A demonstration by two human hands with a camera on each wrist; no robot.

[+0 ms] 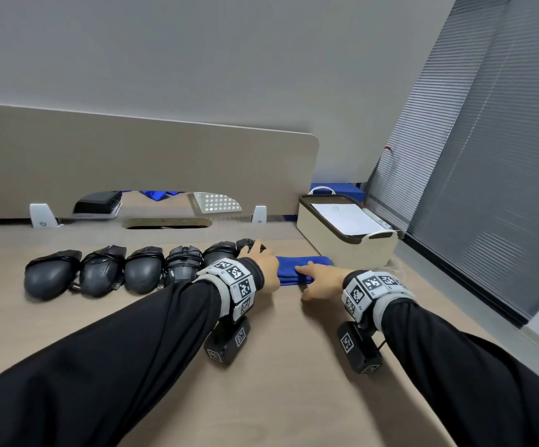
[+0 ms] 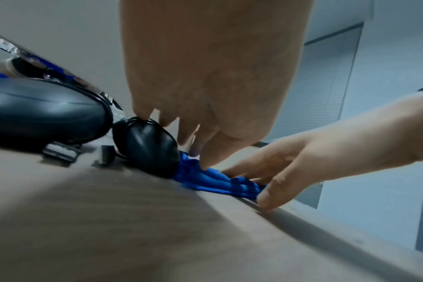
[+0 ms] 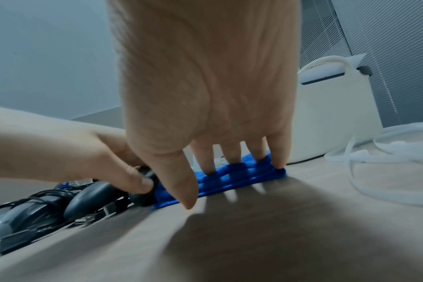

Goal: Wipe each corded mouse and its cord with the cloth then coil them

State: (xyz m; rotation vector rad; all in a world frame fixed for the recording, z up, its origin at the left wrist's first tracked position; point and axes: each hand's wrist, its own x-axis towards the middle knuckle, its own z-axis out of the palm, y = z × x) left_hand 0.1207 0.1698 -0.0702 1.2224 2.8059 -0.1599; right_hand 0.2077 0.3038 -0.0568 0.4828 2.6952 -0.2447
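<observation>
Several dark corded mice [image 1: 100, 271] lie in a row on the desk, cords wound round their bodies. My left hand [image 1: 257, 253] grips the rightmost mouse [image 1: 245, 244], thumb on its near side, fingers curled over its far end; the same mouse [image 2: 147, 148] fills the middle of the left wrist view. Right beside it lies a folded blue cloth [image 1: 307, 263]. My right hand [image 1: 307, 275] presses straight, spread fingers [image 3: 232, 156] down on the cloth [image 3: 229, 178], with the thumb at its near edge. The mouse [image 3: 143, 194] touches the cloth's left end.
A cream box [image 1: 326, 241] holding white paper stands just behind and right of the cloth. White straps [image 3: 387, 150] lie loose beside it. A beige divider [image 1: 132, 166] closes the desk's far side, with a cable slot [image 1: 165, 223] before it. Window blinds [image 1: 487, 156] run along the right.
</observation>
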